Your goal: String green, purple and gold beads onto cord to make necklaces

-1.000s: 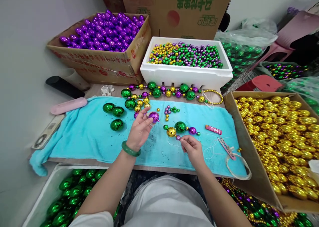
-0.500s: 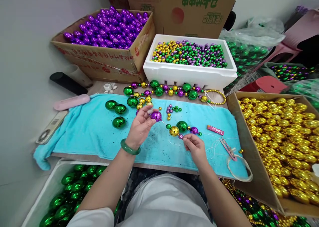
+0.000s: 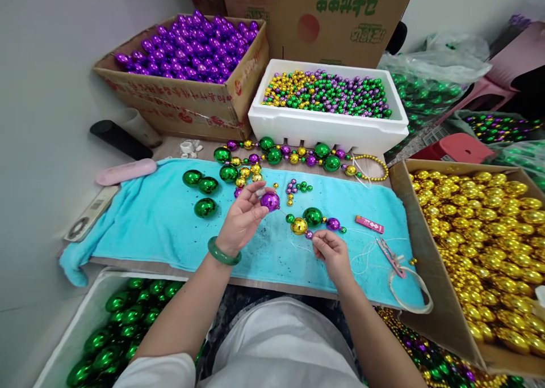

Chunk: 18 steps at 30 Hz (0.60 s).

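My left hand [image 3: 243, 218] is closed on a large purple bead [image 3: 269, 201], thumb and fingers around its left side. White string runs from that bead to a small green bead [image 3: 290, 218] and a gold bead [image 3: 298, 226]. My right hand [image 3: 332, 251] pinches at a small lilac bead [image 3: 309, 235] beside the gold one. Behind these lies a big green bead [image 3: 313, 216], with a purple bead [image 3: 332, 223] to its right on the towel. Small loose purple, green and gold beads [image 3: 292, 187] lie beyond my hands.
A finished-looking bead strand [image 3: 293, 158] lies along the back of the turquoise towel [image 3: 162, 229]. Pink snips [image 3: 390, 257] and a small pink box [image 3: 369, 224] lie at right. A white foam box [image 3: 327, 124], a purple-bead carton [image 3: 170, 101] and a gold-bead carton [image 3: 443, 263] surround the towel.
The view has shifted slightly, so everything sits a little further right. Both hands keep their hold, with almost no movement relative to the beads.
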### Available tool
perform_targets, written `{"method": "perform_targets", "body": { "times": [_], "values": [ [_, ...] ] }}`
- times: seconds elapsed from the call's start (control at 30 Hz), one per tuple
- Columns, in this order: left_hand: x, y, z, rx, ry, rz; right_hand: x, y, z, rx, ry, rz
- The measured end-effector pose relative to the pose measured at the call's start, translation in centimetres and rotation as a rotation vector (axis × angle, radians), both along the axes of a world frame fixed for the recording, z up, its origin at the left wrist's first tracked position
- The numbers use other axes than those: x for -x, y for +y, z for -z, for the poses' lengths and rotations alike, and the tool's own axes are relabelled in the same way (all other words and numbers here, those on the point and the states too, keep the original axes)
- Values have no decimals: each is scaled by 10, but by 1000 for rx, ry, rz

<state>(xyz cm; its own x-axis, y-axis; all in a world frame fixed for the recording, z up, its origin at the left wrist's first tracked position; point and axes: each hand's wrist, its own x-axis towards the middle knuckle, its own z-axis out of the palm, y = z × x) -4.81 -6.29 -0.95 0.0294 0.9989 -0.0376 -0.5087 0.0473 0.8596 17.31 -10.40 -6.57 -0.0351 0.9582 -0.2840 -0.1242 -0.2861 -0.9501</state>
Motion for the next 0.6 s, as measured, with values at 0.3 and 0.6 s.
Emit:
{"method": "perform_targets", "body": {
  "times": [0.3,0.6],
  "values": [
    [3,-1,-4,-24,54,7,-1,1,-1,-29,-34,-29],
    [4,0,-5,-39,62,7,-1,2,-1,-1,-12,-29]
  ]
}}
